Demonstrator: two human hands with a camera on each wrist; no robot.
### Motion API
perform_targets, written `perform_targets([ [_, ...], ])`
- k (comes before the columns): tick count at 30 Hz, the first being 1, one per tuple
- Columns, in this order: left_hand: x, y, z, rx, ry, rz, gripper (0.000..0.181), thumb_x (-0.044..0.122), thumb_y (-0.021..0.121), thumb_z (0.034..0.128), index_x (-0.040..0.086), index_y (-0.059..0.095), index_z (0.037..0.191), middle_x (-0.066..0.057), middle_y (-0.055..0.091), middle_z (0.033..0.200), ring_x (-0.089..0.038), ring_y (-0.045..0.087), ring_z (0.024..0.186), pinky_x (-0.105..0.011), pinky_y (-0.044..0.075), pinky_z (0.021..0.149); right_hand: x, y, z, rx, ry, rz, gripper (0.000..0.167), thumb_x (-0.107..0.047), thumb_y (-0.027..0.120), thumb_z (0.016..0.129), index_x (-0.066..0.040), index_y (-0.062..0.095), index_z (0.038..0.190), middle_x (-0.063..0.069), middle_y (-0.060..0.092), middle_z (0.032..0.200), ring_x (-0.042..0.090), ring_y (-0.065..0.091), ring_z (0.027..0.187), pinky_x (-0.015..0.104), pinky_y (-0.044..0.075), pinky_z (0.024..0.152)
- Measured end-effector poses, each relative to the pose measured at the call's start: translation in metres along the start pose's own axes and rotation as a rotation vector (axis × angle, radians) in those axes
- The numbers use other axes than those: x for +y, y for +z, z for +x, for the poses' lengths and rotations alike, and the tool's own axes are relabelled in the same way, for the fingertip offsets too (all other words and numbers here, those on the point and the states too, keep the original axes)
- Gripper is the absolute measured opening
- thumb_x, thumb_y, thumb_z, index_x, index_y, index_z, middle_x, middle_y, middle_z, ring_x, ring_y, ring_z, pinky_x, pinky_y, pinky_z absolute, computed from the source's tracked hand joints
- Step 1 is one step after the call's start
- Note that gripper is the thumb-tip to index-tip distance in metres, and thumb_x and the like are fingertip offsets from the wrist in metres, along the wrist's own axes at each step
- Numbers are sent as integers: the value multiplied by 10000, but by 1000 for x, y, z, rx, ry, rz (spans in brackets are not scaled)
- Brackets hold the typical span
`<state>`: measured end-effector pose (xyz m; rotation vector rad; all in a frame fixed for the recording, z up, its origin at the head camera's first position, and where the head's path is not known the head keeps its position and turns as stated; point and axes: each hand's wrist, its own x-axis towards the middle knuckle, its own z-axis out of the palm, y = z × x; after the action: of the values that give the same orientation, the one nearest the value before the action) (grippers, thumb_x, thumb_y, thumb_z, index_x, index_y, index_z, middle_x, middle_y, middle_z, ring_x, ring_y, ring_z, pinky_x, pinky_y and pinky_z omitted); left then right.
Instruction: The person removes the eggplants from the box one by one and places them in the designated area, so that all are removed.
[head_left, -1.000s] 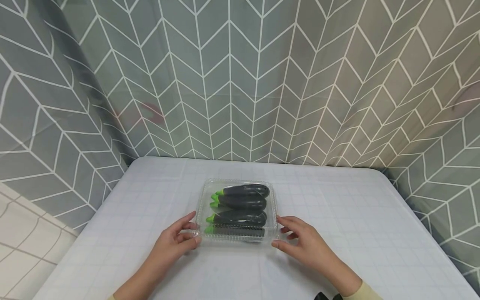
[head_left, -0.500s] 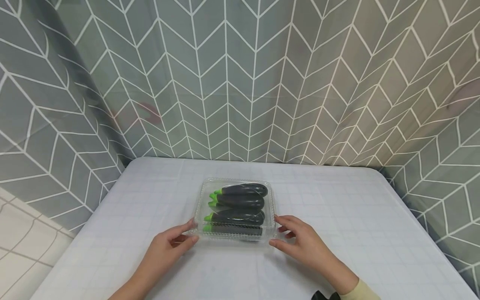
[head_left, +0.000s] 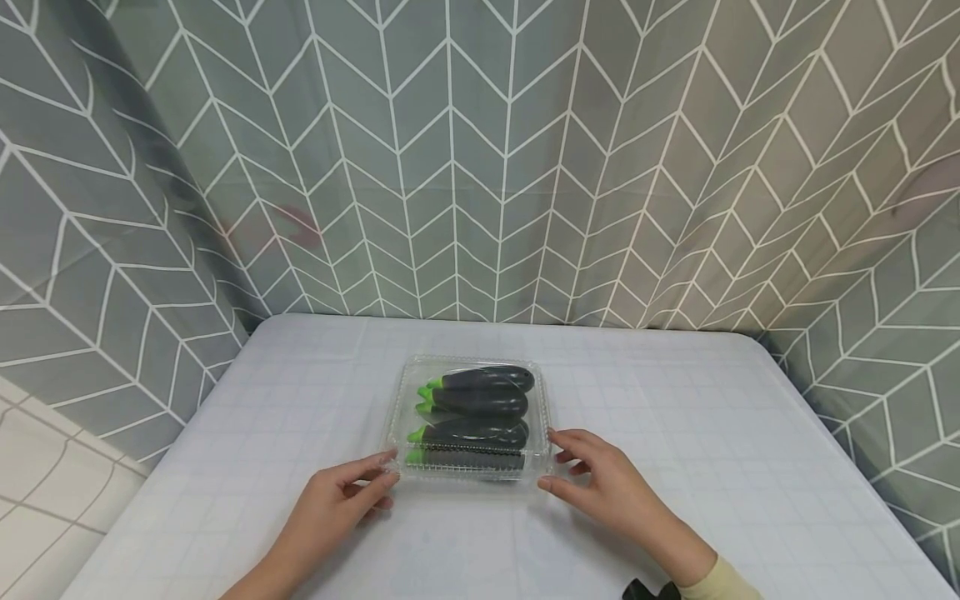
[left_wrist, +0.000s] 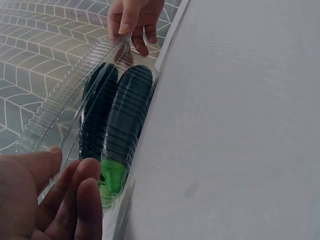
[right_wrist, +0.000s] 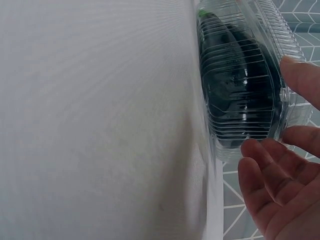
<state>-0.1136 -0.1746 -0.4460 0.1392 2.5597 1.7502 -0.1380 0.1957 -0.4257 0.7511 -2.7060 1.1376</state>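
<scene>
The clear box [head_left: 403, 408] sits on the bench [head_left: 247, 433], a gray curtain [head_left: 480, 167] behind it. The left hand [head_left: 337, 500] pinches the box's near left corner. Dark eggplants [head_left: 480, 402] with green tops lie inside the box. The right hand [head_left: 607, 483] grips its near right corner. A second ago, the left pointer finger was farther up the box's left side.

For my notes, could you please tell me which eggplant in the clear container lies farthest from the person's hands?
The eggplant at the back of the clear container; the other eggplants all lie in front of it.
</scene>
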Motion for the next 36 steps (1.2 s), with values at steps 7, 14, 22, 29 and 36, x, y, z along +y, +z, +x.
perform_targets([
  [7, -4, 1, -1, 7, 71, 9, 327, 326, 748, 881, 139, 753, 1149, 8, 723, 1100, -139, 694, 704, -278, 555, 630, 0, 0, 0, 1, 5, -7, 621, -372, 773, 866, -12, 594, 1340, 39, 622, 1252, 155, 658, 967, 308, 550, 766],
  [14, -7, 6, -4, -1, 330, 142, 288, 222, 687, 944, 109, 722, 1206, 81, 743, 908, -54, 679, 650, -222, 543, 623, 0, 0, 0, 4, 3, -16, 622, -372, 775, 866, -15, 594, 1342, 34, 621, 1254, 134, 651, 966, 301, 548, 764],
  [22, -3, 15, -7, -127, 237, 103, 339, 240, 586, 1014, 73, 632, 1305, 47, 731, 841, -99, 672, 640, -276, 551, 571, 0, 0, 1, 0, -1, -20, 631, -374, 771, 869, 1, 588, 1341, 60, 623, 1253, 139, 652, 968, 299, 547, 762],
  [29, -2, 22, -7, -270, 98, -9, 392, 317, 487, 1056, 155, 506, 1412, 14, 716, 855, -156, 690, 674, -320, 563, 587, 0, 1, 1, 2, -5, -25, 631, -368, 777, 864, 6, 590, 1337, 66, 623, 1253, 144, 657, 965, 294, 547, 761],
  [36, 1, 29, -5, -344, 58, -49, 405, 339, 435, 1072, 230, 465, 1460, -32, 695, 808, -215, 683, 610, -370, 558, 541, 0, 1, 1, 2, -3, -20, 628, -382, 772, 865, -6, 596, 1335, 40, 624, 1251, 136, 654, 963, 295, 548, 761],
])
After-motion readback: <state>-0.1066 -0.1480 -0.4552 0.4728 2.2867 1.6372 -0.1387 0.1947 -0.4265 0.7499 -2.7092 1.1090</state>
